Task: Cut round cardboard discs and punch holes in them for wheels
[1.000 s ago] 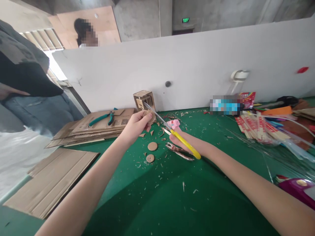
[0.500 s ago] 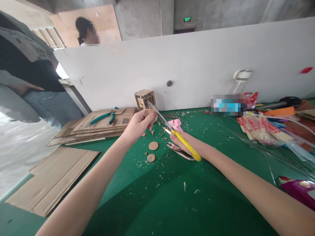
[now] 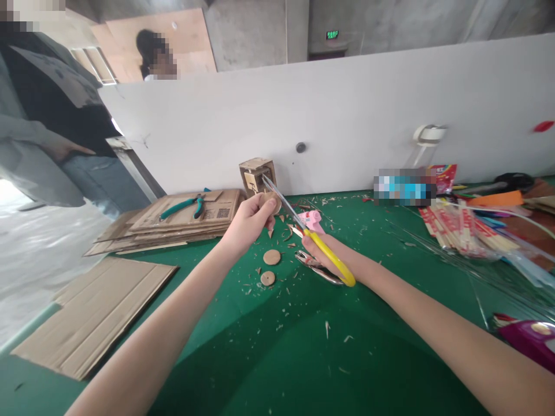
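Observation:
My left hand (image 3: 254,218) pinches a small cardboard disc (image 3: 276,203) between thumb and fingers. Yellow-handled scissors (image 3: 328,254) are gripped in my right hand (image 3: 323,249), their blades slightly parted and reaching up beside the disc. Whether the blades touch its edge I cannot tell. Below my hands two cut cardboard discs lie on the green table: a larger disc (image 3: 272,257) and a smaller disc (image 3: 267,278) with a hole in its middle. Near my right hand are a metal hole punch (image 3: 318,269) and a pink glue gun (image 3: 311,221), both partly hidden.
Teal pliers (image 3: 182,208) rest on stacked cardboard (image 3: 221,216) at left, with a loose cardboard sheet (image 3: 95,315) in front. A small cardboard box (image 3: 255,176) stands against the white partition (image 3: 217,127). Craft sticks (image 3: 463,231) lie at right. A person (image 3: 56,104) stands far left.
The view has shifted slightly. Both hands keep nearly the same pose, with the disc and scissors still held. The standing person at left has moved a little.

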A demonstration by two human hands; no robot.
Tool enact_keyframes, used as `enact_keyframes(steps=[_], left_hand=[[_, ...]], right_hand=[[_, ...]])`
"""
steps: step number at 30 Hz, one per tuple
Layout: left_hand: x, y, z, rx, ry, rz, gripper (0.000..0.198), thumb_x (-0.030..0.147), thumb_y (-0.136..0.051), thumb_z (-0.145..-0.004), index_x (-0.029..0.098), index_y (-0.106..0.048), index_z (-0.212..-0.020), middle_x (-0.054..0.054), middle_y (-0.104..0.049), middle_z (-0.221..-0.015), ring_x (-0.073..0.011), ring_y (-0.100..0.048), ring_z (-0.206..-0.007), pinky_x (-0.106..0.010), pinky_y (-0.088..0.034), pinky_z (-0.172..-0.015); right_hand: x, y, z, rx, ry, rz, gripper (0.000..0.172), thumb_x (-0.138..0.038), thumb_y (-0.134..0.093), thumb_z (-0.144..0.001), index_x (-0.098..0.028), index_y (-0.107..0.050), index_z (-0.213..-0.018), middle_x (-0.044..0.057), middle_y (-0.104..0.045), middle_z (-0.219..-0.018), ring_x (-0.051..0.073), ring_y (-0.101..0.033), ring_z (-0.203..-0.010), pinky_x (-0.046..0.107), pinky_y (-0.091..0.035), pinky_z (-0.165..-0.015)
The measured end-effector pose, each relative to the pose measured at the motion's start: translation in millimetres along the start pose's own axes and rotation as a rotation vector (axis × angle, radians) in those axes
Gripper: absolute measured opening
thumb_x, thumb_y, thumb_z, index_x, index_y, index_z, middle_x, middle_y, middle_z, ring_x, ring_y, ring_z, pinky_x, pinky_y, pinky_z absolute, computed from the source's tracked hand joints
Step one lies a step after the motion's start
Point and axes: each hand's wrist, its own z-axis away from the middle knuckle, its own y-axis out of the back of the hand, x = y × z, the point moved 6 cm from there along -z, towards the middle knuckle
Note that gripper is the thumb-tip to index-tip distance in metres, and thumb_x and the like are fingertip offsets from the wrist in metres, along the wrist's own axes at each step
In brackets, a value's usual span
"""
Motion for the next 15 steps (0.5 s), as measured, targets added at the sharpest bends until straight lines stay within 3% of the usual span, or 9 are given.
enact_keyframes(steps=[7, 15], left_hand=[[2, 1.4, 0, -0.021, -0.015, -0.047, 0.026, 0.025, -0.046, -0.091, 0.019, -0.039, -0.067, 0.006, -0.04, -0.055, -0.0053, -0.043, -0.045, -0.019, -0.031, -0.043], [0, 6.6, 1, -0.055, 0.043, -0.15, 0.026, 0.028, -0.046, -0.092, 0.019, -0.04, -0.068, 0.004, -0.043, -0.056, -0.0062, -0.044, -0.048, -0.02, -0.031, -0.046]], right_hand=[[-3, 2, 2, 0.001, -0.016, 0.072, 0.053, -0.074, -0.034, -0.083, -0.022, -0.037, -0.072, -0.002, -0.043, -0.063, 0.013, -0.044, -0.056, 0.029, -0.043, -0.055], [-11, 6, 6, 0.05, -0.021, 0.094, 0.044, -0.063, -0.037, -0.088, -0.023, -0.036, -0.07, -0.002, -0.039, -0.065, 0.013, -0.042, -0.058, 0.028, -0.041, -0.053]])
